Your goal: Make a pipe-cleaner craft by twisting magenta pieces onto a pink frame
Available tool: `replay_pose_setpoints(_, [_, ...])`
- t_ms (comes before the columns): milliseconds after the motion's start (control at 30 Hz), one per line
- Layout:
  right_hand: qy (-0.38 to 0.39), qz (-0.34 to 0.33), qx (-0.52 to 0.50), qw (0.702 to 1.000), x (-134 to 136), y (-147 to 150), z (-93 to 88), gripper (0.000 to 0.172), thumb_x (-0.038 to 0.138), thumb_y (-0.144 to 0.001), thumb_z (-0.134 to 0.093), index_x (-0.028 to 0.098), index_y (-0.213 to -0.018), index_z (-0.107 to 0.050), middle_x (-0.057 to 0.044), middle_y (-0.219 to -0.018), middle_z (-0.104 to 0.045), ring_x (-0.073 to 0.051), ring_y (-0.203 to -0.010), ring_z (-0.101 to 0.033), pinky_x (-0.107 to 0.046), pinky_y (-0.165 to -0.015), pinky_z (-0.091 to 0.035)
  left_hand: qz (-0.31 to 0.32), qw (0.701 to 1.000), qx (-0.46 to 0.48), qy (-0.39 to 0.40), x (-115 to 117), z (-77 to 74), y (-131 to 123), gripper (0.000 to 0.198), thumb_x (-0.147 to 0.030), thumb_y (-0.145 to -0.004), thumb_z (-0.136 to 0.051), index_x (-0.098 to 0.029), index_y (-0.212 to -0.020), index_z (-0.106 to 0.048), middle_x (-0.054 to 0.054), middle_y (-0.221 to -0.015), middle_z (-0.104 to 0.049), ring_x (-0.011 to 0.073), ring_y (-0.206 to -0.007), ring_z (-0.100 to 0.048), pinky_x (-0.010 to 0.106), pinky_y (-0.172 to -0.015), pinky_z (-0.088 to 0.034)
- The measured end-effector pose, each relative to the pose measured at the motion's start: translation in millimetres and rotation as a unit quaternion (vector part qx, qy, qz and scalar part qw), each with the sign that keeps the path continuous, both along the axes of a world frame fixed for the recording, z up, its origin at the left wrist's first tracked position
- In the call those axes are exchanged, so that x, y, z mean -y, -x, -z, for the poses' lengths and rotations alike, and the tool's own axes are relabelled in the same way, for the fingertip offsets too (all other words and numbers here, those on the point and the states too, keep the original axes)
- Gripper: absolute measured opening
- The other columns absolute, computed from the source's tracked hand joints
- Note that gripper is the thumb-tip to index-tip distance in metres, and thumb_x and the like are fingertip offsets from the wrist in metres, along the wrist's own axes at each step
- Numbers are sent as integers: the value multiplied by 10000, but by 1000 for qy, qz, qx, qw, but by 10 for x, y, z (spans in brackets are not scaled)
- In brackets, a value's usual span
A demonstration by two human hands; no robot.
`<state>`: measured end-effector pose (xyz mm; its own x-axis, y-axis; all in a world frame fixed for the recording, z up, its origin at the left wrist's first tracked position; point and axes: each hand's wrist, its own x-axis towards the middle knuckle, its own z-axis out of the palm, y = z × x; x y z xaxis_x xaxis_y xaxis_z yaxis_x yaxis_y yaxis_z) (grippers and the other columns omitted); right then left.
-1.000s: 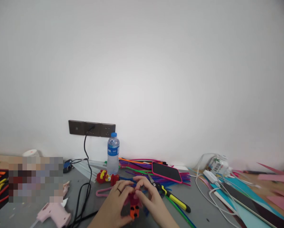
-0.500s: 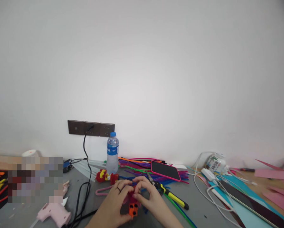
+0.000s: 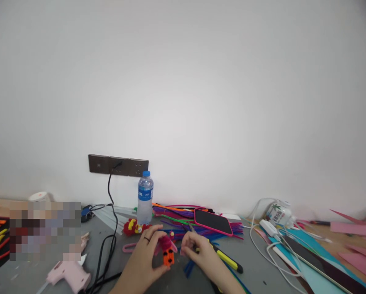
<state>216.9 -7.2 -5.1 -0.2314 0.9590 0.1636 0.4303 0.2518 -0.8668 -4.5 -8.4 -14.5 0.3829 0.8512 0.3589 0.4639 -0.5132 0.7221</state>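
My left hand (image 3: 146,255) pinches a small fuzzy pipe-cleaner figure (image 3: 168,256) between thumb and fingers. Its lower part is orange with black spots, its upper part magenta-pink, and a small yellowish tip stands on top. My right hand (image 3: 201,255) is just to the right, apart from the figure, with fingers curled in and their tips close to the thumb; whether anything small is in them is hidden. Yellow-and-black pliers (image 3: 227,260) lie partly beneath the right hand. Behind the left hand lies a red and yellow fuzzy figure (image 3: 134,227), beside a pink pipe cleaner (image 3: 128,247).
A water bottle (image 3: 145,200) stands near the wall. Pipe cleaners (image 3: 177,220) lie in a pile under a pink-cased phone (image 3: 213,221). At left are a pink glue gun (image 3: 69,274) and a black cable (image 3: 112,241); at right, a white cable (image 3: 264,261) and another phone (image 3: 320,261).
My right hand has let go of the figure and moved a little right. The left hand keeps the figure, which has shifted slightly left and now shows its pink upper part.
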Motion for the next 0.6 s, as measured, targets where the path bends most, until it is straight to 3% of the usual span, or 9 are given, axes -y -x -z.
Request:
replay_pose_setpoints(100, [-32, -7, 78, 996, 29, 19, 48, 110, 164, -767, -612, 210, -674, -646, 2, -648, -637, -187, -647, -553, -277, -623, -393, 3, 1000, -3, 5, -7, 23, 2, 580, -154, -615, -762, -247, -1160, -589, 123, -1387, -485, 346, -1291, -426, 483, -1051, -382])
replay_pose_setpoints(167, [-58, -6, 83, 995, 54, 38, 21, 182, 217, -827, -584, 210, -659, -654, -20, -712, -643, -205, -719, -574, -297, -689, -413, 6, 1000, -8, 9, -9, 26, -1, 584, -146, -609, -766, -246, -1158, -591, 122, -1387, -484, 343, -1292, -424, 488, -1056, -376])
replay_pose_setpoints(300, [-14, -32, -30, 999, 103, 97, -87, 354, 411, -942, -440, 201, -784, -677, -41, -773, -656, -219, -773, -608, -319, -746, -447, 6, 1000, -12, 8, -4, 16, -11, 595, -135, -609, -760, -258, -1164, -586, 114, -1388, -482, 339, -1285, -434, 502, -1063, -367])
replay_pose_setpoints(367, [42, -65, -111, 991, 119, 142, -88, 300, 469, -905, -510, 211, -949, -657, -31, -819, -669, -219, -798, -621, -313, -738, -461, 9, 1000, -13, 3, 2, 3, -18, 570, -157, -635, -753, -253, -1170, -580, 117, -1396, -476, 335, -1290, -431, 501, -1066, -367])
replay_pose_setpoints(433, [83, -105, -179, 975, 126, 188, -38, 354, 474, -845, -614, 230, -1101, -595, -22, -869, -679, -218, -854, -631, -316, -770, -466, 11, 1000, -15, -3, 9, -13, -25, 552, -170, -647, -750, -249, -1166, -581, 120, -1399, -476, 333, -1294, -430, 500, -1066, -373])
replay_pose_setpoints(600, [108, -128, -255, 952, 97, 236, 119, 510, 439, -776, -713, 242, -1200, -510, -23, -887, -683, -208, -849, -650, -332, -775, -469, 13, 1000, 8, -11, 24, -25, -28, 596, -157, -637, -752, -272, -1193, -570, 105, -1396, -492, 343, -1298, -428, 520, -1069, -369])
